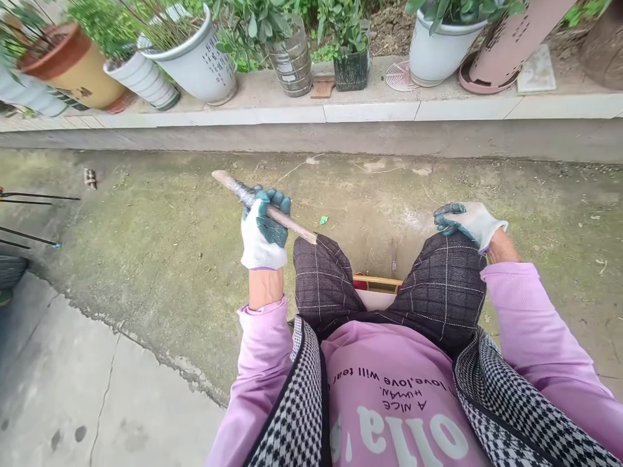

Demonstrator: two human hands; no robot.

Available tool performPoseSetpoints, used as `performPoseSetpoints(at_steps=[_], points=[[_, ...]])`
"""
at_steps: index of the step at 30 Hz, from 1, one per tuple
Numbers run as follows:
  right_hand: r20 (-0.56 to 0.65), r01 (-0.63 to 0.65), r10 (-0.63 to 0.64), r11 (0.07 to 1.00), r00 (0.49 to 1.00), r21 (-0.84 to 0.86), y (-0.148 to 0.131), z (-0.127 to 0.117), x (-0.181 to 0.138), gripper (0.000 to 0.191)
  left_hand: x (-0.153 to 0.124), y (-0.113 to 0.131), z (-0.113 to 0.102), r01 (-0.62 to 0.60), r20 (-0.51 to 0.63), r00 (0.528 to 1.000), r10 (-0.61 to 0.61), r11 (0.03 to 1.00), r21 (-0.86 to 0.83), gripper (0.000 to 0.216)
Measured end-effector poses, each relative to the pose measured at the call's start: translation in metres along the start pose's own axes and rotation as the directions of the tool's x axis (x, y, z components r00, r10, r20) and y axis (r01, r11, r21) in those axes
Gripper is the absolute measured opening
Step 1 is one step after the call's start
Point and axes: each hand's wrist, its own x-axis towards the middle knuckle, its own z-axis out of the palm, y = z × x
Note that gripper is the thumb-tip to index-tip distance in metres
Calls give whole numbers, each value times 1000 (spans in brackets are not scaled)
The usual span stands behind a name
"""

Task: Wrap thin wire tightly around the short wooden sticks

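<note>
My left hand [268, 224], in a white glove with a green coated palm, is closed around a short wooden stick [296, 226]. The stick slants from upper left down to my left knee, its near end at or just above the plaid trousers [321, 275]; contact is unclear. Its far end is pale and points towards the planter ledge. On top of my other knee rests my right hand [468, 224], gloved the same way. Its fingers are curled in, and no object shows in them. Between my knees a thin yellowish bar [382, 281] is partly visible.
Potted plants, among them a white pot [192, 65] and a black square pot [351, 68], line a tiled ledge [370, 111] ahead. A green scrap [324, 220] lies on the mossy concrete. Thin black rods [39, 196] poke in from the left.
</note>
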Motion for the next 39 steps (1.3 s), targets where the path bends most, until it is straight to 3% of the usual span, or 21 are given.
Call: performPoseSetpoints(at_steps=[3,6,8,12,14,16,18,20,23,27,30,33,36,39], points=[[191,15,-34,995,981,100,5,-20,-12,18,17,36,-9,-99,-86,992,93,992,-73,11],[269,26,-83,977,960,211,13,-32,-22,25,38,73,-27,-157,-178,974,141,984,-84,25],[278,36,-105,969,955,243,13,-26,-25,26,45,81,-36,-137,-215,969,121,989,-60,27],[169,73,-118,965,979,253,-9,5,-37,39,28,52,-33,-92,-236,968,81,995,-36,21],[158,100,-125,983,980,153,-28,20,-47,45,3,24,-21,14,-94,996,-13,1000,12,24],[163,149,-154,988,974,41,-46,32,-61,46,-29,-6,-4,98,100,989,-110,988,118,40],[177,189,-172,979,969,-81,-60,40,-76,40,-60,-32,16,149,271,941,-203,967,209,52],[194,247,-211,952,958,-182,-68,46,-91,35,-85,-52,36,185,415,860,-296,940,286,54],[203,382,-341,899,918,-214,-71,51,-114,35,-108,-71,57,189,523,762,-382,903,385,49],[234,514,-476,846,848,-142,-74,49,-145,33,-121,-85,65,112,564,696,-445,843,526,49],[197,501,-469,849,861,-169,-79,45,-162,29,-129,-87,61,78,581,658,-480,810,581,48],[58,472,-468,873,882,-120,-78,42,-169,21,-132,-82,59,160,576,641,-507,822,546,49],[-77,405,-407,913,910,-47,-66,42,-165,17,-127,-75,60,264,531,671,-518,836,481,55],[-25,356,-357,933,934,-42,-50,52,-155,22,-119,-77,63,307,471,748,-468,872,381,57]])
